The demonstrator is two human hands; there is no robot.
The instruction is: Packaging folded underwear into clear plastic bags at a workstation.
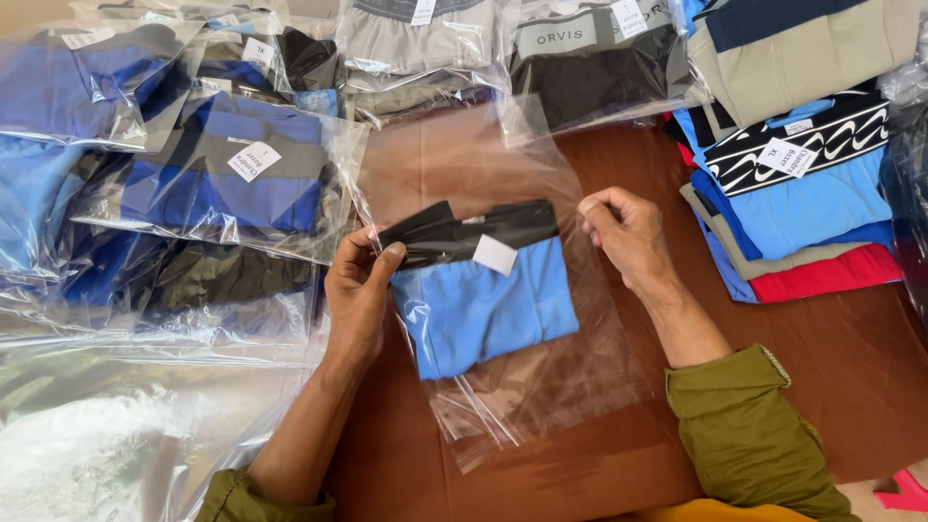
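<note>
At the middle of the table (831, 348), the left hand (356, 290) pinches the folded blue garment (483, 300) and the right hand (628, 232) pinches the clear bag (551, 387) edge; the thin plastic could slip and bunch the fabric.

Two hands show: the left hand (360, 290) and the right hand (626, 232). Between them lies one clear bag (541, 367) with one folded blue garment (483, 309) in it, bearing one white tag (495, 254). Left of that bag lie at least five bagged garments (222, 174); behind it, three more (580, 58). Right of it sits one stack of unbagged garments (802, 203), about six layers deep.
</note>
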